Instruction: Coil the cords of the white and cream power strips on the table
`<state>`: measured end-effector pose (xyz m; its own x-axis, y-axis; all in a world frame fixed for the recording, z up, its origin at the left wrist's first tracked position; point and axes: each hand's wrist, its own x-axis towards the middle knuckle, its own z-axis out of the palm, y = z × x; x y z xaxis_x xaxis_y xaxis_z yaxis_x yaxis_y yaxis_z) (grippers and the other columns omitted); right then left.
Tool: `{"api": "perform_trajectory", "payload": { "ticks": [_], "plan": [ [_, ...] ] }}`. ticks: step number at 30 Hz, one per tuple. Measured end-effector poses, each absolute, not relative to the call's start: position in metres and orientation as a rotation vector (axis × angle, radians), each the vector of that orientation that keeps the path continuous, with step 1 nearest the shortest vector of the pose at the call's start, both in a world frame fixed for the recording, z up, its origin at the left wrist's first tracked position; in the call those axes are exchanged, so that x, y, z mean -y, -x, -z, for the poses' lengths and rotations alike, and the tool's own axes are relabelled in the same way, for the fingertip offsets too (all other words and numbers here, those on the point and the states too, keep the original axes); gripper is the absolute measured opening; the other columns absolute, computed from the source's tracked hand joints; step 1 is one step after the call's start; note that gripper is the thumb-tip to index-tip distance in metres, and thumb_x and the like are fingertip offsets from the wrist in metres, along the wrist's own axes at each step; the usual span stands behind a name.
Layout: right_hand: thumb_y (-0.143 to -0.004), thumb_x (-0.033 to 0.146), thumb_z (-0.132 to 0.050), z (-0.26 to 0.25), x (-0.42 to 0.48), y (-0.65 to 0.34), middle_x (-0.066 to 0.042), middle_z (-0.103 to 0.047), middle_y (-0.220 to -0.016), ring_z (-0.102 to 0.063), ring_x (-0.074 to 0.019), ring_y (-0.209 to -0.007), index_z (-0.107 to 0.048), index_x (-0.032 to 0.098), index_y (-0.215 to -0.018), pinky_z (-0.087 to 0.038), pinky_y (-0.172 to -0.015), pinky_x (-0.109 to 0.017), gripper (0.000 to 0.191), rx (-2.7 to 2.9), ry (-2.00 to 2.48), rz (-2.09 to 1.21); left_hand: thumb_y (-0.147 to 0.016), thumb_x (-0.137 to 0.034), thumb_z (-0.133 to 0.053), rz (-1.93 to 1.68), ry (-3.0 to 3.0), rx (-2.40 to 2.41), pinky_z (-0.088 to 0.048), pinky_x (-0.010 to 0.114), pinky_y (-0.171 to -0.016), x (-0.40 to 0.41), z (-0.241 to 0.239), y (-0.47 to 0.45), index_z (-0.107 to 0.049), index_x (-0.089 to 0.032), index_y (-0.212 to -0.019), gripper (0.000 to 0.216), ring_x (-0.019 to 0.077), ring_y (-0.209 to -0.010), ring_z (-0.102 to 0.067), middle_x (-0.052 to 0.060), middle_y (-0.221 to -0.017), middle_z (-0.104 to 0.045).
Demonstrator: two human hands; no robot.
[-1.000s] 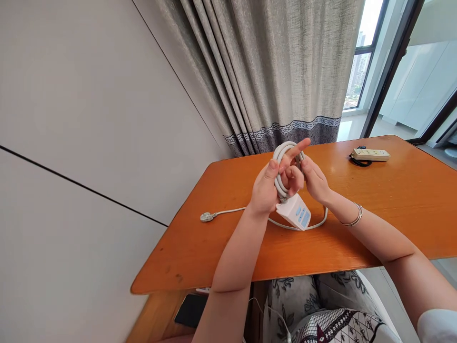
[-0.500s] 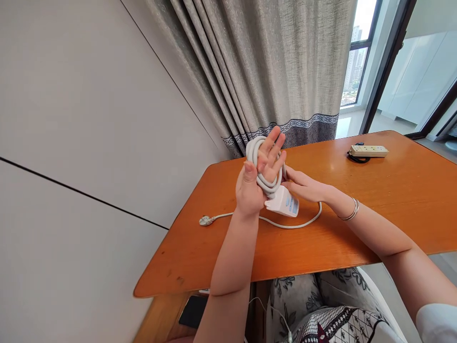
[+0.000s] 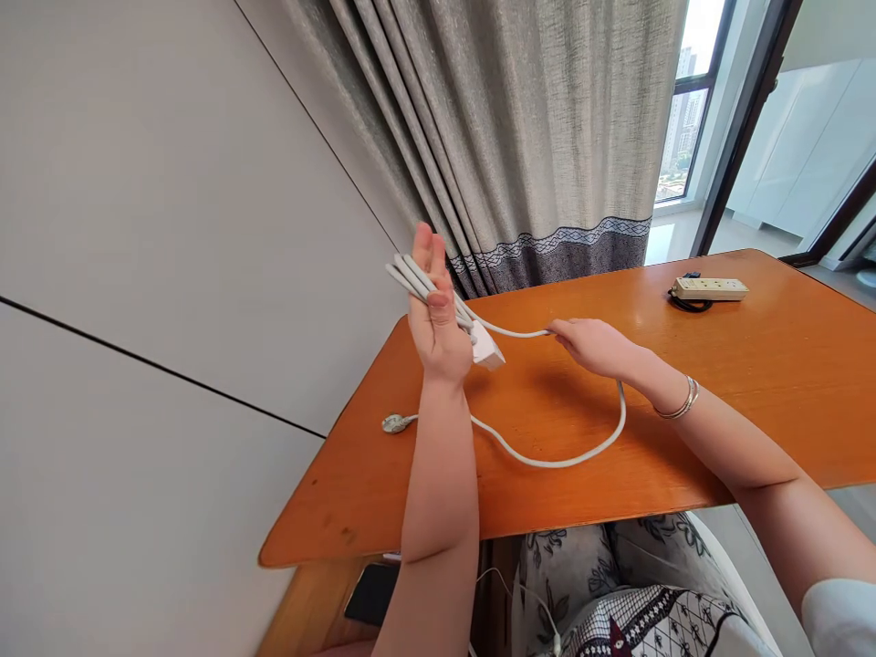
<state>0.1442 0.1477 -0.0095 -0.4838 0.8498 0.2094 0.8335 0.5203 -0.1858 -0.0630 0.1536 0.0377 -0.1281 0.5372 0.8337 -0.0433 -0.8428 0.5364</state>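
Loops of a white power cable (image 3: 405, 276) hang around my left hand (image 3: 438, 315), which is raised above the table with its fingers stretched upward and the thumb lying across the loops. A white block (image 3: 487, 347), part of the corded device, dangles beside the palm; an earlier side of it carried a blue label. My right hand (image 3: 592, 345), fingers pinched together, grips the same cable to the right, and a length runs almost level between both hands. From there the cable droops onto the table and curves left, passing behind my left forearm to its plug (image 3: 395, 423).
A cream power strip (image 3: 712, 289) with a black cord rests at the back right of the orange wooden table (image 3: 773, 401). The wall (image 3: 171, 228) stands close on the left, and a grey curtain (image 3: 575, 128) hangs behind. A dark flat object (image 3: 371, 593) lies below the table edge.
My left hand has moved left and turned edge-on, carrying the coil and block along. My right hand has come away from the coil, drawing a stretch of cable out between the hands.
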Motion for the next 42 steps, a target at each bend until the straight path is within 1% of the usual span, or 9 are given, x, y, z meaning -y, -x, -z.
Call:
{"api": "perform_trajectory", "payload": {
  "ticks": [6,12,20,22,25,28,31,34,42],
  "plan": [
    [-0.104,0.036,-0.041,-0.012,-0.13,-0.161,-0.006,-0.074,-0.092,-0.065,-0.0172,-0.079,-0.067,0.019,-0.106,-0.03,-0.059,-0.027,0.031,2.36,1.129,0.225,-0.082,-0.078,-0.051,-1.923,-1.701,-0.582,-0.021,0.045,-0.125,-0.167,-0.035,0.078,-0.063,-0.03,-0.105,0.054,0.0276,-0.151,-0.03,-0.001,-0.159,-0.039],
    [-0.105,0.036,-0.037,-0.019,-0.108,-0.158,-0.002,-0.065,-0.07,-0.056,-0.0126,-0.062,-0.067,0.019,-0.098,-0.028,-0.056,-0.027,0.035,2.424,0.634,0.243,-0.081,-0.068,-0.063,-1.618,-1.591,-0.483,-0.025,0.053,-0.122,-0.164,-0.031,0.069,-0.058,-0.021,-0.081,0.048,0.0329,-0.144,-0.041,0.007,-0.152,-0.049],
    [-0.103,0.039,-0.043,-0.025,-0.101,-0.155,-0.001,-0.061,-0.069,-0.054,-0.0118,-0.061,-0.068,0.021,-0.099,-0.037,-0.058,-0.025,0.03,2.258,0.46,0.041,-0.081,-0.06,-0.069,-1.301,-1.463,-0.351,-0.036,0.05,-0.116,-0.146,-0.028,0.044,-0.051,-0.017,-0.069,0.048,0.0355,-0.132,-0.055,0.013,-0.137,-0.061],
    [-0.103,0.039,-0.045,-0.025,-0.102,-0.155,-0.003,-0.063,-0.076,-0.058,-0.0133,-0.068,-0.069,0.022,-0.101,-0.042,-0.063,-0.026,0.03,2.21,0.454,0.037,-0.081,-0.06,-0.069,-1.206,-1.456,-0.371,-0.048,0.044,-0.104,-0.143,-0.025,0.036,-0.053,-0.017,-0.069,0.048,0.0305,-0.118,-0.065,0.013,-0.127,-0.066],
    [-0.101,0.041,-0.049,-0.025,-0.106,-0.157,-0.005,-0.063,-0.084,-0.06,-0.017,-0.08,-0.072,0.025,-0.103,-0.049,-0.076,-0.031,0.029,2.086,0.491,0.081,-0.079,-0.062,-0.07,-1.099,-1.45,-0.421,-0.054,0.031,-0.073,-0.141,-0.017,0.028,-0.058,-0.017,-0.071,0.047,0.0213,-0.082,-0.069,0.007,-0.086,-0.071],
    [-0.097,0.044,-0.055,-0.027,-0.112,-0.162,-0.007,-0.061,-0.094,-0.059,-0.0211,-0.093,-0.074,0.027,-0.107,-0.049,-0.089,-0.04,0.028,1.971,0.582,0.168,-0.078,-0.065,-0.069,-1.028,-1.421,-0.436,-0.045,0.025,-0.053,-0.139,-0.011,0.022,-0.063,-0.018,-0.077,0.047,0.0151,-0.056,-0.061,-0.002,-0.059,-0.059],
    [-0.097,0.044,-0.055,-0.029,-0.116,-0.166,-0.009,-0.06,-0.114,-0.056,-0.0251,-0.11,-0.073,0.029,-0.115,-0.046,-0.099,-0.048,0.03,1.965,0.639,0.153,-0.076,-0.073,-0.064,-0.875,-1.44,-0.415,-0.036,0.023,-0.042,-0.134,-0.012,0.019,-0.063,-0.018,-0.083,0.056,0.0132,-0.043,-0.056,-0.002,-0.054,-0.058],
    [-0.099,0.043,-0.051,-0.031,-0.115,-0.168,-0.01,-0.059,-0.123,-0.057,-0.0246,-0.115,-0.069,0.028,-0.124,-0.048,-0.099,-0.046,0.035,2.033,0.656,0.022,-0.078,-0.077,-0.057,-0.771,-1.498,-0.402,-0.027,0.021,-0.034,-0.13,-0.017,0.019,-0.059,-0.018,-0.082,0.06,0.0095,-0.031,-0.041,-0.004,-0.044,-0.053],
    [-0.099,0.042,-0.053,-0.037,-0.114,-0.18,-0.01,-0.064,-0.112,-0.063,-0.0208,-0.098,-0.072,0.023,-0.119,-0.051,-0.088,-0.037,0.034,2.141,0.721,-0.073,-0.079,-0.078,-0.054,-0.612,-1.479,-0.327,-0.059,0.031,-0.062,-0.126,-0.02,0.012,-0.045,-0.019,-0.072,0.06,0.0023,-0.032,-0.032,-0.011,-0.052,-0.039]
  ]
}}
